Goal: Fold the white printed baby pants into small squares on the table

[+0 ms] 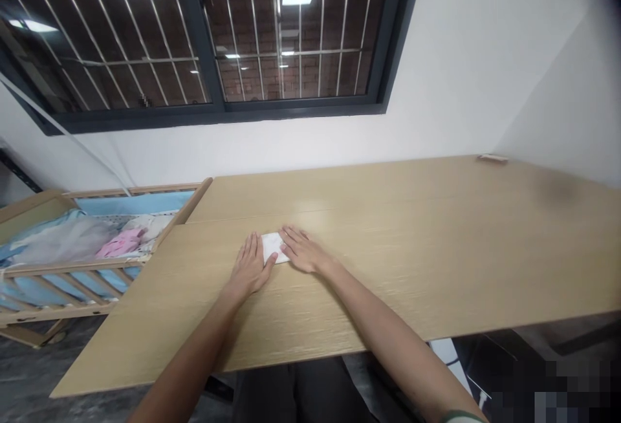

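Observation:
A small white folded piece (272, 248), cloth or paper, lies flat on the wooden tabletop (398, 235). Along its left edge rests my left hand (252, 264), palm down, fingers stretched forward and the thumb reaching over its lower corner. My right hand (301, 249) lies flat at the opposite edge, its fingers extended and partly covering that side. Both hands are open and pressed to the surface rather than gripping. The parts of the white piece under my fingers are hidden.
A wooden crib (63, 313) with blue lining and a pink cloth (123, 242) stands against the table's left side. Beyond the table are a white wall (436, 86) and a barred window (291, 28). A small flat piece (492, 158) lies at the far right corner.

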The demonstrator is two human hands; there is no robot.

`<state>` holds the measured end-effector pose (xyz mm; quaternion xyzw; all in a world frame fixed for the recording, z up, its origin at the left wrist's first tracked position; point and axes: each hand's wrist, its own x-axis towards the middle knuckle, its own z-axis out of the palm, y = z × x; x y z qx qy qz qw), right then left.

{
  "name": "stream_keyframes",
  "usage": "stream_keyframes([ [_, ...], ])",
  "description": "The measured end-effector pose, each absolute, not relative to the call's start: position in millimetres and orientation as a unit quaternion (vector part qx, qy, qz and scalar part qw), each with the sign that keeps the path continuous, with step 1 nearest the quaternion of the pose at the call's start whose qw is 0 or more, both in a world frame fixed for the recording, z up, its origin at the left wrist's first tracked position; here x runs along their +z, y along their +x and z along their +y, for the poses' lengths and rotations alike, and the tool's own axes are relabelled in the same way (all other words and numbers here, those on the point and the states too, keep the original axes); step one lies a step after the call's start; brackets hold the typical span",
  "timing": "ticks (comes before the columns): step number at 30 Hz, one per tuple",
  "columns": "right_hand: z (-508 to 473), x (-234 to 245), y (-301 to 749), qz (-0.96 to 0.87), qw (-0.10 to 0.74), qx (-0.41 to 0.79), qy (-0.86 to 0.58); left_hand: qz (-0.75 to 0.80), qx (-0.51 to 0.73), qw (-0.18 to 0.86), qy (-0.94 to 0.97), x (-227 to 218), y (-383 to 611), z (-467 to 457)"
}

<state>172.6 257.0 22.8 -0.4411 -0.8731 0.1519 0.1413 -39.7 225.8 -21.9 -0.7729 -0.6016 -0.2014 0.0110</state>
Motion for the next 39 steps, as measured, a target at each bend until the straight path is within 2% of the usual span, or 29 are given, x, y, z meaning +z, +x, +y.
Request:
stream_keyframes([
  [5, 250.1, 31.9, 175.5, -0.883, 0.184, 0.121, -0.414, -0.556, -0.227, 0.046, -0.799, 1.2, -46.5, 221.5],
  [9, 247.9, 37.8, 183.1, -0.904, 0.196, 0.116, -0.36, -0.539, -0.215, 0.003, -0.814, 18.1, -51.2, 217.2],
  [14, 257.2, 27.5, 188.3, -0.902, 0.194, 0.147, -0.355, -0.548, -0.208, -0.032, -0.809, 12.6, -56.7, 220.4],
  [20, 269.8, 6.7, 182.6, -0.87, 0.285, 0.164, -0.367, -0.553, -0.238, -0.045, -0.797, 10.0, -59.9, 227.9],
  [25, 266.5, 9.9, 175.9, -0.821, 0.353, 0.184, -0.41, -0.547, -0.301, -0.029, -0.781, 22.3, -61.0, 227.1],
  [28, 264.5, 21.9, 171.7, -0.77, 0.418, 0.238, -0.42, -0.544, -0.4, -0.085, -0.733, 34.6, -57.2, 221.9],
  [32, 273.6, 40.5, 168.4, -0.7, 0.499, 0.327, -0.393, -0.525, -0.509, -0.24, -0.639, 45.7, -46.2, 213.4],
  [35, 291.1, 49.4, 168.0, -0.656, 0.532, 0.357, -0.399, -0.506, -0.515, -0.316, -0.616, 43.6, -38.6, 210.8],
  [39, 318.5, 44.0, 165.0, -0.639, 0.51, 0.367, -0.444, -0.565, -0.436, -0.3, -0.633, 32.9, -30.8, 210.9],
])
